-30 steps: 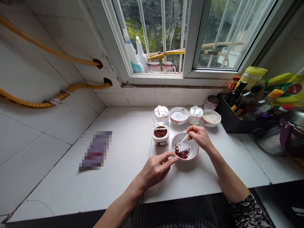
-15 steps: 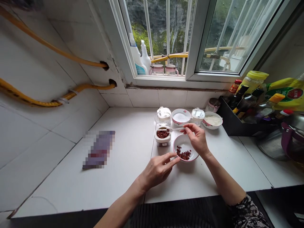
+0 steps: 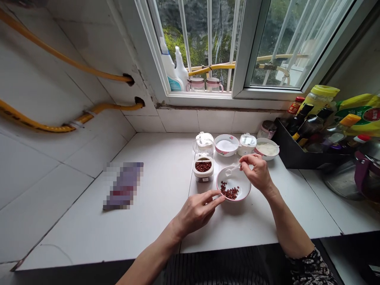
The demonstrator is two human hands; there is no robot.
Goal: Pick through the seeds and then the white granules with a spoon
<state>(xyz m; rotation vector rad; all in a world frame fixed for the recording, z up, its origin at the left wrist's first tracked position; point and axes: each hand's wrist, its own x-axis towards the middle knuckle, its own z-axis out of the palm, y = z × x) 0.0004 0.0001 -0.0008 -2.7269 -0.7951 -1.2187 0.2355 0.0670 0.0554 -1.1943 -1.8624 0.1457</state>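
A white bowl (image 3: 243,184) with a pink rim stands on the counter, reddish-brown Sichuan peppercorns (image 3: 230,192) gathered in its near left part. The fingertips of my left hand (image 3: 197,209) hold its near left rim; the thumb is mostly hidden. My right hand (image 3: 257,172) pinches the handle of a small white spoon (image 3: 230,171), tilted over the bowl's far side. No peppercorns can be made out in the spoon. Left of the bowl sits a seasoning jar (image 3: 203,178) with its lid up, holding more peppercorns.
Behind stand a floral bowl of white grains (image 3: 226,145), a lidded seasoning jar (image 3: 247,144) and another bowl of pale contents (image 3: 266,149). A black box of bottles (image 3: 297,154) and a metal pot (image 3: 341,180) are at right. A blurred purple packet (image 3: 124,186) lies left.
My right hand has moved right and slightly down, carrying the spoon from above the jar to over the bowl. Peppercorns showed in the spoon earlier. My left hand has stayed put.
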